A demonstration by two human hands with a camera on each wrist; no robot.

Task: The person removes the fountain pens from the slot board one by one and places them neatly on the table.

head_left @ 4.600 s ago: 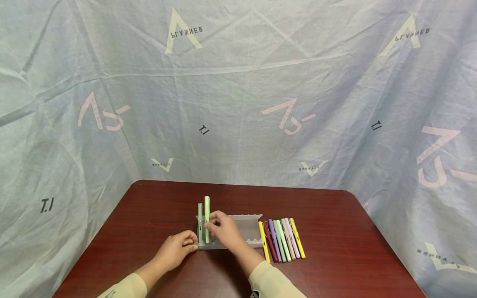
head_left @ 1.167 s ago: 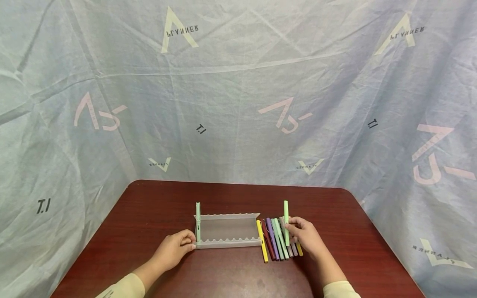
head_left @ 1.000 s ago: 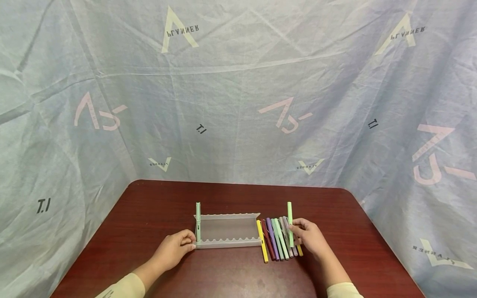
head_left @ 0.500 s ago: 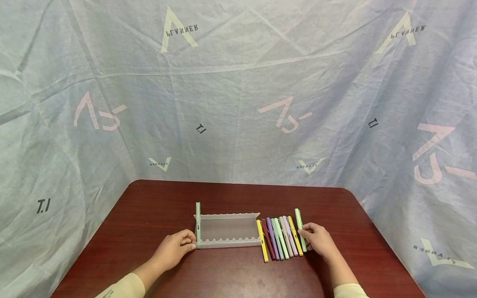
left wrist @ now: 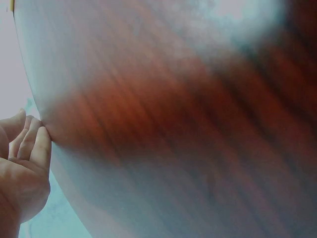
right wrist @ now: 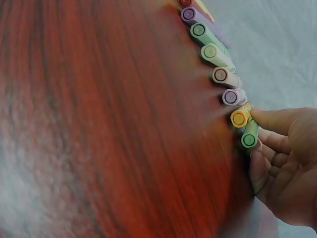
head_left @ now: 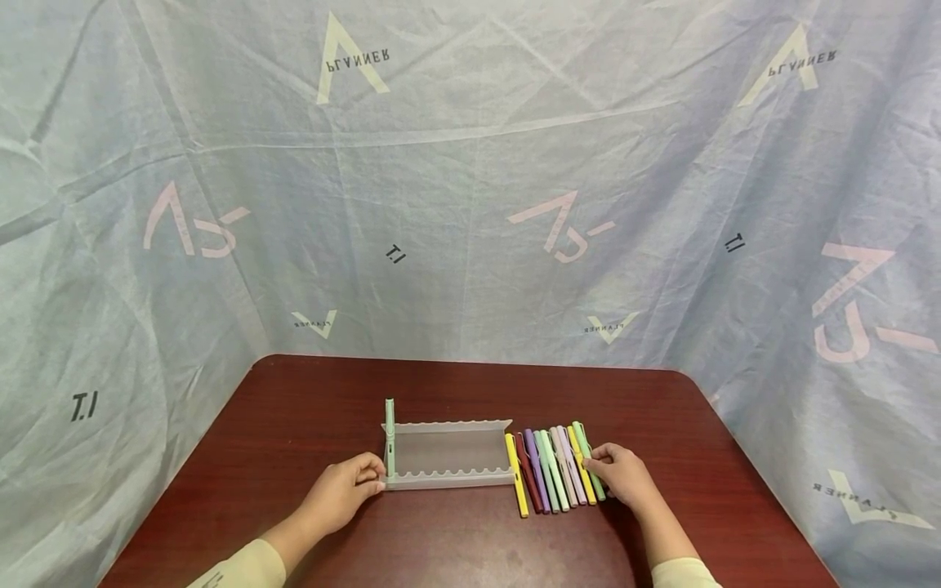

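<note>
A clear, scalloped pen tray (head_left: 456,480) lies on the table, with a grey-green pen (head_left: 390,441) across its leftmost slot. My left hand (head_left: 341,494) pinches the tray's near left corner; in the left wrist view the tray is hidden behind the curled fingers (left wrist: 40,148). To the tray's right, several capped pens lie side by side. At the right end of that row, my right hand (head_left: 625,474) holds a light green pen (head_left: 579,433) between thumb and fingers. In the right wrist view, that pen's end (right wrist: 249,140) touches the yellow pen (right wrist: 239,118), and the thumb reaches over them.
The row also holds another yellow pen (head_left: 517,478) beside the tray, a dark red pen (head_left: 531,478), a purple pen (head_left: 538,474), and green, beige and lilac ones. The dark red wooden table (head_left: 441,547) is walled by a grey printed cloth (head_left: 456,204).
My right hand has carried the light green pen from above the tray to the row's right end and laid it against the yellow pen. The left hand has stayed at the tray corner.
</note>
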